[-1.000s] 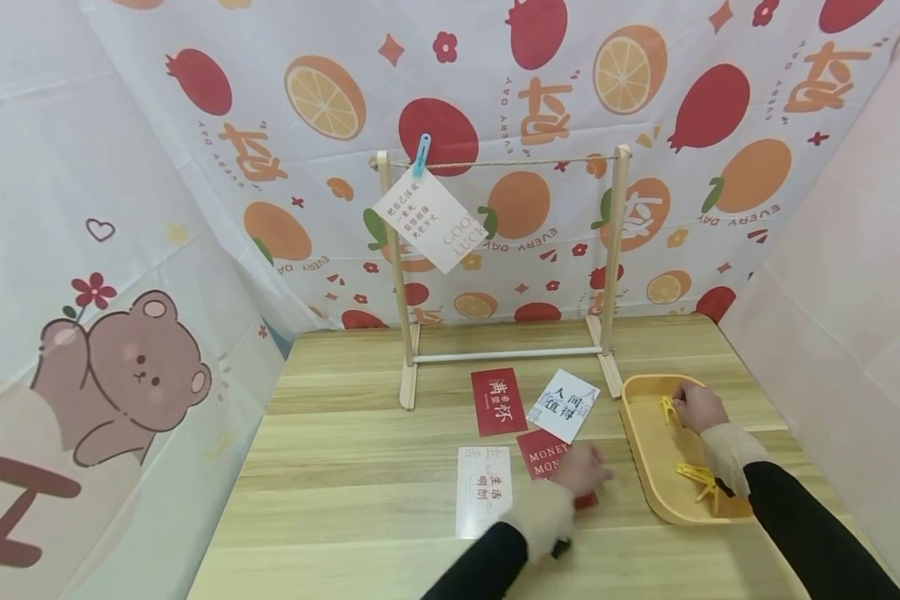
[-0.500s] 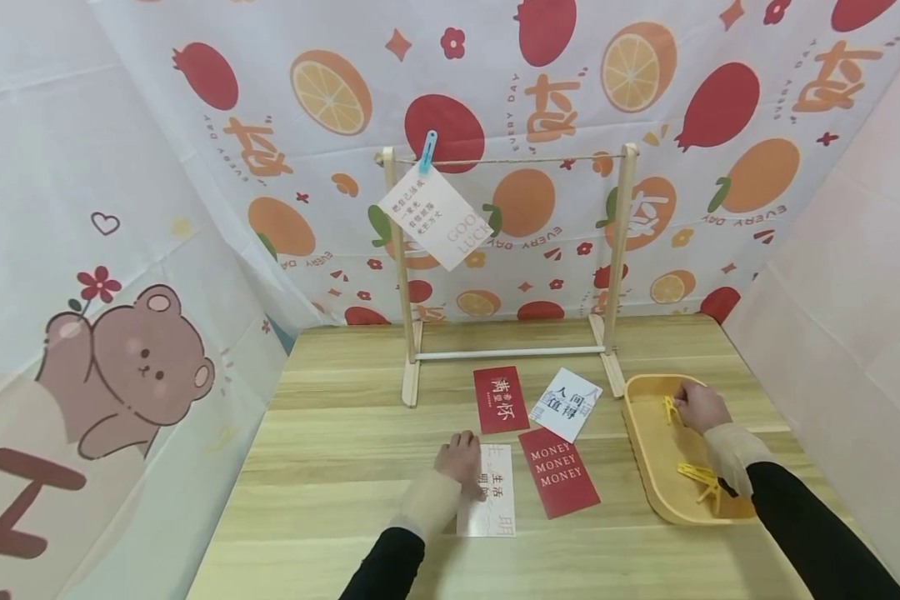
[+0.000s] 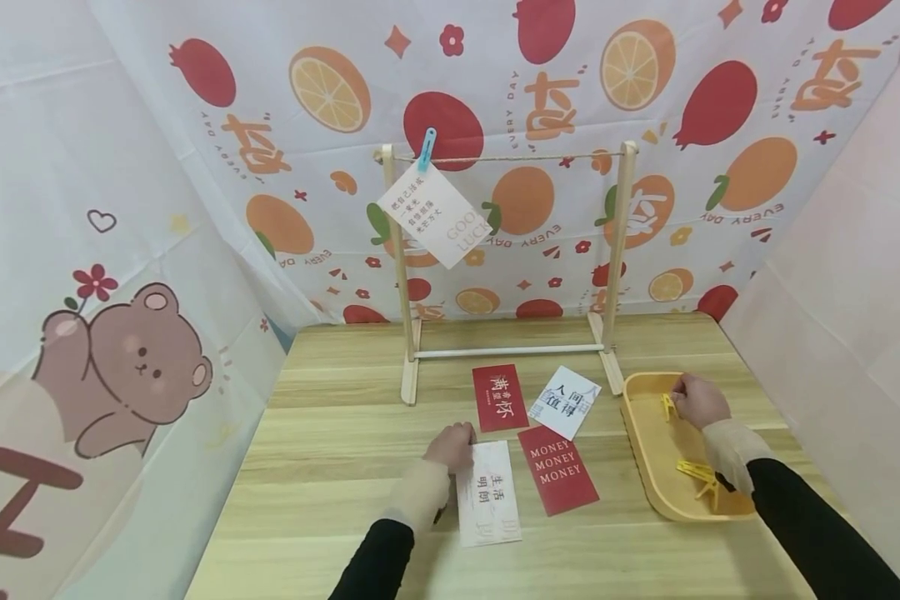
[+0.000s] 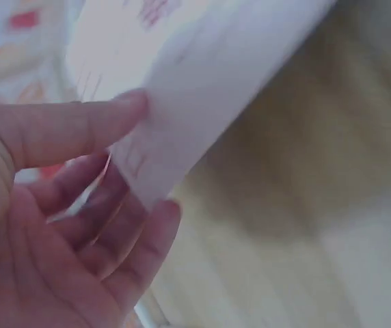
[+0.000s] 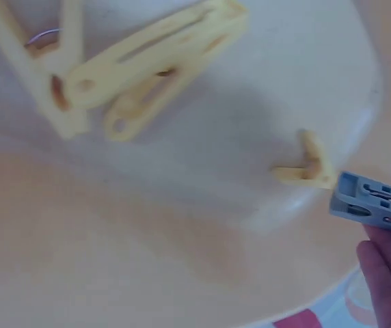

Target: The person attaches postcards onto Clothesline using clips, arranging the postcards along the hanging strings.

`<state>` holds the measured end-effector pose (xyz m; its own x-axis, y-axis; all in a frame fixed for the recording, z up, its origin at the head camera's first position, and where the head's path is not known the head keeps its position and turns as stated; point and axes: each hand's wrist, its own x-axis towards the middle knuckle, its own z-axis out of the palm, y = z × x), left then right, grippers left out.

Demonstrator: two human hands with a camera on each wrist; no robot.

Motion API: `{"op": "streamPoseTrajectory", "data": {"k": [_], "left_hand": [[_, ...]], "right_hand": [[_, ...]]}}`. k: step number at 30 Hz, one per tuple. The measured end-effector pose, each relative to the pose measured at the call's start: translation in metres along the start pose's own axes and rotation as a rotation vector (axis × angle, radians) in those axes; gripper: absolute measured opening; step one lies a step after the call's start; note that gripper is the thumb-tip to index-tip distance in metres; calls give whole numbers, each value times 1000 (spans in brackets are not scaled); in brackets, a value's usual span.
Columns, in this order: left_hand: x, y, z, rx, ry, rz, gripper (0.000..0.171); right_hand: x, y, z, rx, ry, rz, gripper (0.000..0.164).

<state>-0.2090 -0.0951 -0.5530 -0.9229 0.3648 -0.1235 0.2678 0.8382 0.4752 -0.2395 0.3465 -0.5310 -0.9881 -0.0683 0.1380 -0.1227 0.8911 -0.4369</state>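
On the pale wood-grain tabletop, the left hand pinched a white rectangular paper card by its far left corner, thumb on the printed face and fingers behind. Dark Chinese characters reading 生活明朗 ran down its middle, with fainter lettering near the bottom edge. Its surface was smooth and slightly glossy, and the pinched corner was raised; whether the near edge touched the wood could not be told.

Just right of it lay a red rectangular card printed MONEY three times in white capitals. A white card with black characters 人间值得 overlapped its top edge, and beside that lay another red card with white characters, 满 and 怀 the largest.

Above, a pale card hung slanted from a rope strung on a light wooden frame, gripped by a bright blue plastic clip; GOO and LUCK were legible below several lines of Chinese. EVERY DAY repeated across the fruit-printed white cloth behind.

Inside the yellow rounded plastic tray at the right sat several yellow plastic clips. Over its far end the right hand held a grey-blue plastic clip with a metal spring, its fingers bent.
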Motion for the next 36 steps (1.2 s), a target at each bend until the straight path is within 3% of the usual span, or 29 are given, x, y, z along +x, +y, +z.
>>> {"op": "streamPoseTrajectory", "data": {"k": [4, 6, 9, 13, 17, 20, 23, 29, 36], "left_hand": [[1, -5, -40, -459, -53, -17, 22], [4, -7, -60, -639, -24, -24, 22], [9, -8, -88, -933, 90, -48, 26], [23, 5, -121, -1262, 304, -29, 26], [40, 27, -146, -1475, 456, 45, 25], [52, 41, -160, -1558, 559, 88, 25], [63, 54, -173, -1539, 666, 111, 24], [81, 75, -208, -1494, 844, 134, 27], [93, 100, -241, -1436, 979, 64, 26]], "right_hand": [[6, -12, -11, 59, 177, -35, 5], [10, -26, -21, 93, 275, -54, 6], [20, -57, -42, 145, 386, -75, 10], [40, -109, -80, 234, 459, -105, 15], [67, -167, -119, 402, 521, -182, 17], [89, -210, -145, 551, 538, -243, 18], [109, -250, -167, 641, 514, -270, 18], [146, -311, -195, 689, 439, -275, 12], [184, -364, -201, 656, 392, -214, 15]]}}
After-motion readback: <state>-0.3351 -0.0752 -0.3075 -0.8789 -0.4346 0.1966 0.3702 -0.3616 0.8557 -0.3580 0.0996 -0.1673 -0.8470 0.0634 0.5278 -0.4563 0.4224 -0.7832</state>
